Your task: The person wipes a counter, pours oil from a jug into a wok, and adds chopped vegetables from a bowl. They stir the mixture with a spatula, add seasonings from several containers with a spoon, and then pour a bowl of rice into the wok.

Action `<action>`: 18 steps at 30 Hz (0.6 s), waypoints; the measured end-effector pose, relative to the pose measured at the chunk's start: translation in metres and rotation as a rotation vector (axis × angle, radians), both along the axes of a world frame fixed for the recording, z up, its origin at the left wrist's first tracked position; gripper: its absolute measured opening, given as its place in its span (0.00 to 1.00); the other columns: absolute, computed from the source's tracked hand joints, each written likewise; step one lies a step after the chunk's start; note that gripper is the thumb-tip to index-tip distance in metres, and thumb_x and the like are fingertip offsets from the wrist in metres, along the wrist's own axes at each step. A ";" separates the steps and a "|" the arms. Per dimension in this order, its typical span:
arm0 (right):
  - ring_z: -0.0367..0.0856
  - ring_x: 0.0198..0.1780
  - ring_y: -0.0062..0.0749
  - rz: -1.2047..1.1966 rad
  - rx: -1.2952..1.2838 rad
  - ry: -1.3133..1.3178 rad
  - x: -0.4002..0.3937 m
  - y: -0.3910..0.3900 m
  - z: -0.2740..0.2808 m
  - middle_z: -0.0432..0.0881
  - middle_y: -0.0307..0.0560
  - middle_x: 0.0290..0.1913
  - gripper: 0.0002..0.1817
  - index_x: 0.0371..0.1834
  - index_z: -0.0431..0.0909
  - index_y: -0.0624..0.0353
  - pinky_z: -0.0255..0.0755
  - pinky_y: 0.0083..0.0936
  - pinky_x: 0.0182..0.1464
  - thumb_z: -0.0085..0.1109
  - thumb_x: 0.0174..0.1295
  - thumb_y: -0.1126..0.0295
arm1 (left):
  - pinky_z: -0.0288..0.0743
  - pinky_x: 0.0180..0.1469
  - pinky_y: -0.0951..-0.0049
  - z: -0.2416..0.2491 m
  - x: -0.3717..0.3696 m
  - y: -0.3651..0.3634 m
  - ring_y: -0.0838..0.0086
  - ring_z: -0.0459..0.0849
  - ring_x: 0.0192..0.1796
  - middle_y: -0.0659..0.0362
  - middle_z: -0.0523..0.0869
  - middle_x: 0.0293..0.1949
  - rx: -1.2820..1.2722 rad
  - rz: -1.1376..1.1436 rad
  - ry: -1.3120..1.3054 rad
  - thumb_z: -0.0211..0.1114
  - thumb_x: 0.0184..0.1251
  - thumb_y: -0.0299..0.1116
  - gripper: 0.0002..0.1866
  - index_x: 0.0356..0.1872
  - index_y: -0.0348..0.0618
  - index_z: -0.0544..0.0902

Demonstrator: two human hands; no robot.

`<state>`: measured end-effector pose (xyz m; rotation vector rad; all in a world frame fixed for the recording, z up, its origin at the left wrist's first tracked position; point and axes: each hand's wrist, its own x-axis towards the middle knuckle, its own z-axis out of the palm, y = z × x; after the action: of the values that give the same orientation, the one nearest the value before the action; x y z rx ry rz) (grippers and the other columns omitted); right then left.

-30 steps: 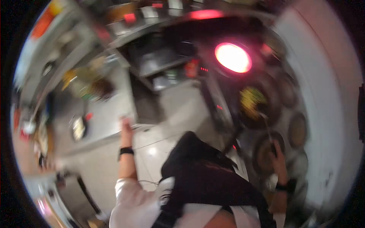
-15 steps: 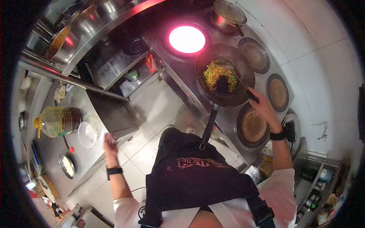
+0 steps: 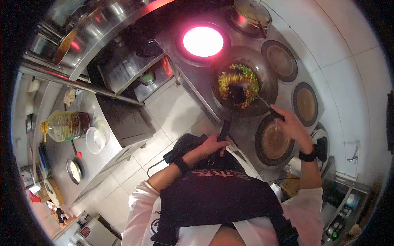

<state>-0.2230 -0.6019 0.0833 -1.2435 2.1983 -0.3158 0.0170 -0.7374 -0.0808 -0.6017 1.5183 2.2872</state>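
Note:
My left hand (image 3: 213, 146) is wrapped around the black handle of a dark wok (image 3: 267, 84) on the stove. Inside the wok lies a ring of chopped yellow, green and brown food (image 3: 251, 78), partly blurred by motion, around a dark patch. My right hand (image 3: 294, 129) grips a black-handled cooking utensil (image 3: 277, 113). Its thin metal shaft reaches down into the food at the wok's right side, where its head is hidden.
A glowing heat zone (image 3: 203, 42) shines beside the wok. Round burner plates (image 3: 305, 104) line the right, and a lidded pot (image 3: 251, 18) stands at the back. On the left counter are an oil jug (image 3: 65, 126), a plastic bowl (image 3: 95, 140) and a small metal dish (image 3: 74, 171).
My left hand has come across from the left counter side and taken hold of the wok's handle. The food has shifted into a ring, and my right hand has moved slightly down with the utensil.

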 end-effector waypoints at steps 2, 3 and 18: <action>0.72 0.54 0.47 -0.116 -0.094 -0.097 -0.016 -0.015 -0.017 0.75 0.58 0.50 0.25 0.59 0.65 0.55 0.63 0.33 0.58 0.53 0.56 0.72 | 0.69 0.24 0.77 0.004 -0.003 0.005 0.78 0.75 0.21 0.62 0.76 0.22 0.055 0.080 -0.016 0.59 0.59 0.34 0.12 0.38 0.38 0.72; 0.72 0.54 0.47 -0.116 -0.092 -0.104 -0.017 -0.024 -0.017 0.75 0.58 0.50 0.25 0.59 0.65 0.55 0.63 0.33 0.58 0.53 0.56 0.72 | 0.68 0.23 0.77 0.006 -0.004 0.009 0.79 0.74 0.19 0.62 0.74 0.20 0.114 0.157 -0.029 0.60 0.58 0.32 0.08 0.30 0.38 0.73; 0.71 0.56 0.44 0.112 0.000 -0.026 -0.038 -0.017 0.000 0.73 0.57 0.53 0.25 0.60 0.64 0.57 0.62 0.31 0.59 0.52 0.56 0.74 | 0.60 0.16 0.80 0.024 -0.001 0.000 0.83 0.66 0.14 0.65 0.70 0.15 0.093 0.273 0.081 0.56 0.60 0.29 0.10 0.42 0.39 0.70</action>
<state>-0.2608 -0.6190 0.0837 -1.3488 2.0973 -0.2851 0.0158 -0.7378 -0.0569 -0.7392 1.4311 2.5988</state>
